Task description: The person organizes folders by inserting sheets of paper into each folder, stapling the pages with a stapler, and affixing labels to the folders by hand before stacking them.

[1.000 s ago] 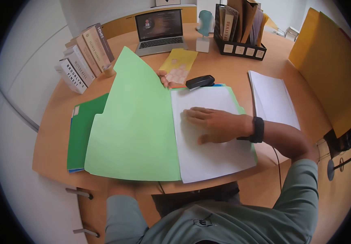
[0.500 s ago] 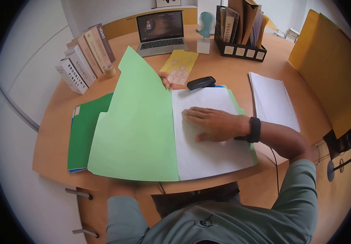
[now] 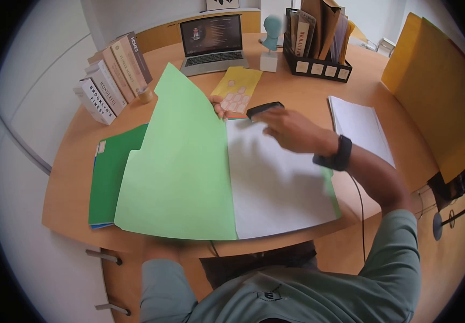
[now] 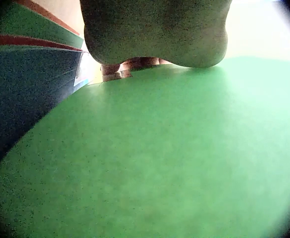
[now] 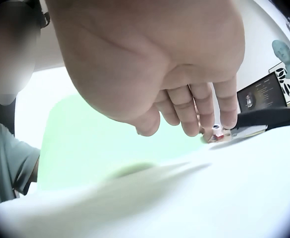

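Note:
A light green folder lies spread on the desk, its left cover tilted up. White sheets rest on its right side. My left hand is mostly hidden behind the raised cover and grips the folder near the top of the fold; in the left wrist view its palm lies close over the green surface. Above the top of the sheets hovers my right hand, fingers loosely extended and nothing held. Its fingertips overlap a black stapler in the head view; the right wrist view has the stapler beyond the fingers.
At left are a dark green folder and upright books. A laptop, a yellow patterned envelope, a teal bust and a black file box stand farther back. White papers lie at right.
My right hand has lifted off the white sheets, where it lay flat, and moved up and away toward the stapler. The left hand stays at the folder, whose cover has barely moved.

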### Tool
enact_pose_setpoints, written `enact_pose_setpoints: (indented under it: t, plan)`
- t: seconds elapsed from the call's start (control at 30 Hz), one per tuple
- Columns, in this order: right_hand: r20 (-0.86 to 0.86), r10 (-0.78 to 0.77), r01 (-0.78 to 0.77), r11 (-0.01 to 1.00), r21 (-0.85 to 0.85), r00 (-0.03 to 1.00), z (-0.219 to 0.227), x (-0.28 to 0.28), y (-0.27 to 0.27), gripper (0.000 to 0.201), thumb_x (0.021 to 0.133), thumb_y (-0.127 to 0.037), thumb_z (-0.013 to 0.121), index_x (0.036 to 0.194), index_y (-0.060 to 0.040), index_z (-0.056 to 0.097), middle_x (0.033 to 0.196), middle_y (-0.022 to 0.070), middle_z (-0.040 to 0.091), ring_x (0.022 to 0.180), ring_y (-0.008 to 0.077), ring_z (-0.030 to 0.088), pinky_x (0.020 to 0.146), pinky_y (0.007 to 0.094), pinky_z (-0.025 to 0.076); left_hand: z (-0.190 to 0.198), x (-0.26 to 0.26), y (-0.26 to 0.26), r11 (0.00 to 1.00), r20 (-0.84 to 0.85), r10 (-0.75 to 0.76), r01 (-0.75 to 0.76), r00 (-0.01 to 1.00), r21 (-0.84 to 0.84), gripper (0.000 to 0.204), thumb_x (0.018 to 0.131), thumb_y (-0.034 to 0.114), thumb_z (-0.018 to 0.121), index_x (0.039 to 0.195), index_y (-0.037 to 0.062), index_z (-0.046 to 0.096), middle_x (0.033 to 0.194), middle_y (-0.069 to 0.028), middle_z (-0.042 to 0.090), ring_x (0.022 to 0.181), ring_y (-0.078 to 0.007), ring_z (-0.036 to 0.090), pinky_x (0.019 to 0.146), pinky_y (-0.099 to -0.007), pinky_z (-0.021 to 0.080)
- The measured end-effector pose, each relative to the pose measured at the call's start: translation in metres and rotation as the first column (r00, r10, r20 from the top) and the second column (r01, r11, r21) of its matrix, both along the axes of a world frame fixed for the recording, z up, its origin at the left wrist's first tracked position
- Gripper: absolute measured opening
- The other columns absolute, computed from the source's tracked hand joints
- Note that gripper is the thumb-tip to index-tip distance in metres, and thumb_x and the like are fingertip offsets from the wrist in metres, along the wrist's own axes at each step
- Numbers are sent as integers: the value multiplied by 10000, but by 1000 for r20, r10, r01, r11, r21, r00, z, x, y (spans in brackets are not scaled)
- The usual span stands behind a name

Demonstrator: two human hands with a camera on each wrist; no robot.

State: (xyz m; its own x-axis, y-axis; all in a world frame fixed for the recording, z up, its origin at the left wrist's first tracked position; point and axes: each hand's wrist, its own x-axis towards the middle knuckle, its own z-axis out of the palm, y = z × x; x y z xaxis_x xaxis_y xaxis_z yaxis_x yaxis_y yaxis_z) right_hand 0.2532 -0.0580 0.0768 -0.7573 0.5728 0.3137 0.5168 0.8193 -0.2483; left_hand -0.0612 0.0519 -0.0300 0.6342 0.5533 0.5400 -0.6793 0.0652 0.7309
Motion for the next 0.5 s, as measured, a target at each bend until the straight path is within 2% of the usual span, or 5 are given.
enact_pose_setpoints:
  t: [0.07, 0.17, 0.27, 0.37, 0.5]
  plan:
    - [-6, -14, 15, 991, 130, 1000, -3, 3, 24, 465, 886, 0, 569, 1348, 12, 523, 1293, 203, 607, 1223, 373, 554, 1012, 436, 460, 2, 2, -1, 1000, -2, 3, -3, 1000, 1, 452, 999, 278, 541, 1350, -8, 531, 1100, -99, 654, 1066, -223, 609, 1087, -378, 386]
    - [70, -50, 35, 979, 200, 996, -15, 5, 47, 554, 825, 86, 527, 1374, 27, 487, 1356, 191, 572, 1256, 354, 535, 1044, 413, 444, 5, 3, -2, 1000, 0, 6, -6, 1000, 4, 449, 999, 281, 542, 1342, -9, 535, 1095, -100, 655, 1063, -224, 612, 1077, -375, 392]
    - [193, -35, 4, 988, 157, 981, -18, 6, 51, 620, 786, 128, 497, 1397, 26, 463, 1409, 183, 537, 1281, 344, 519, 1064, 396, 435, 4, 2, -6, 1000, 6, 12, -12, 1000, 4, 446, 999, 283, 543, 1335, -10, 540, 1089, -101, 656, 1059, -224, 614, 1068, -372, 398]
    - [210, -28, -22, 973, 231, 977, -30, 8, 54, 643, 781, 119, 515, 1414, 19, 459, 1418, 171, 537, 1289, 337, 512, 1069, 383, 436, 4, 1, -7, 1000, 21, 23, -23, 1000, 2, 443, 999, 285, 544, 1327, -11, 544, 1084, -101, 657, 1055, -225, 616, 1059, -369, 404]
    - [183, -31, -5, 980, 197, 983, -41, 10, 53, 724, 770, 139, 507, 1474, -7, 424, 1472, 162, 498, 1344, 309, 472, 1107, 370, 407, 3, 4, -10, 999, 28, 34, -34, 999, -18, 439, 999, 289, 545, 1317, -13, 551, 1077, -102, 658, 1050, -226, 619, 1046, -365, 412]
